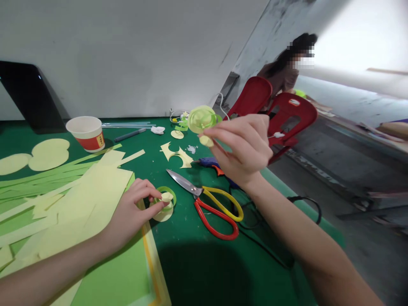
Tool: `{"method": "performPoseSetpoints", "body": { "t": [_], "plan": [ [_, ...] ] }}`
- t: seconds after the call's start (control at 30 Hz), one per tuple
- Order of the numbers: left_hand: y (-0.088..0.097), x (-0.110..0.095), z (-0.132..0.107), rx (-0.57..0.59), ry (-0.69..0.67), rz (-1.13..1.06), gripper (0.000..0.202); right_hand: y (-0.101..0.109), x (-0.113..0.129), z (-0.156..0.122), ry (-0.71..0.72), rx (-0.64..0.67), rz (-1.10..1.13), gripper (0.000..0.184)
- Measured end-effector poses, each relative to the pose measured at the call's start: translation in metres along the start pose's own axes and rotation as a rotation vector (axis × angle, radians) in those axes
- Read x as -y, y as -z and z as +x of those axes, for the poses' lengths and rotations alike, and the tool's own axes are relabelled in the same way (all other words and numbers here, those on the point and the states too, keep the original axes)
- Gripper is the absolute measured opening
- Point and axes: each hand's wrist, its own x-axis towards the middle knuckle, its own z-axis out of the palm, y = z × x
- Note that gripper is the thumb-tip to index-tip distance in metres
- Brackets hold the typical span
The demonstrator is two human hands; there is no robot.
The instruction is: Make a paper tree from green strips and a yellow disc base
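Observation:
My left hand is low over the table, its fingertips pinching a small pale-yellow paper curl. Around that curl lie a green paper ring and a pale paper disc. Raised to the right, my right hand pinches a small pale-yellow paper piece between thumb and fingers. Just beyond those fingertips shows a round green paper rosette; I cannot tell whether it touches them. Between my hands lie scissors with red and yellow handles, and a blue glue gun is partly hidden by my right hand.
Yellow and green paper sheets and strips cover the left side. A paper cup, a grey pen and cut paper scraps are farther back. A black cable runs at right. Beyond are red chairs and another person.

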Motion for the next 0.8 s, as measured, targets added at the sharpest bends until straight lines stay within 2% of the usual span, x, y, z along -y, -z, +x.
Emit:
{"method": "performPoseSetpoints", "body": {
  "t": [0.1, 0.23, 0.33, 0.5, 0.57, 0.6, 0.7, 0.77, 0.8],
  "plan": [
    [0.0, 0.0, 0.0, 0.0, 0.0, 0.004, 0.016, 0.018, 0.008, -0.003, 0.288, -0.195, -0.08, 0.015],
    [0.0, 0.001, 0.001, -0.002, 0.012, 0.013, 0.016, 0.026, 0.013, 0.001, 0.49, -0.353, -0.059, 0.011],
    [-0.001, 0.0, 0.001, -0.007, 0.009, 0.017, 0.016, 0.026, 0.014, 0.004, 0.561, -0.419, -0.011, 0.009],
    [0.0, 0.001, 0.002, 0.0, 0.006, 0.009, 0.017, 0.025, 0.012, 0.0, 0.54, -0.376, -0.029, 0.009],
    [0.0, 0.001, 0.002, -0.001, 0.006, 0.003, 0.017, 0.016, 0.004, -0.002, 0.401, -0.358, -0.025, 0.009],
    [0.0, 0.001, 0.002, -0.003, 0.008, -0.001, 0.017, 0.008, -0.003, -0.003, 0.276, -0.379, 0.005, 0.011],
    [-0.001, 0.001, 0.002, -0.001, 0.018, -0.007, 0.016, -0.025, -0.031, 0.0, -0.216, -0.294, 0.178, 0.01],
    [-0.001, 0.001, 0.002, 0.004, 0.019, -0.008, 0.016, -0.053, -0.054, 0.002, -0.642, -0.126, 0.292, 0.009],
    [-0.001, 0.0, 0.002, 0.005, 0.017, -0.007, 0.016, -0.067, -0.065, 0.002, -0.725, -0.076, 0.307, 0.011]
  ]
}}
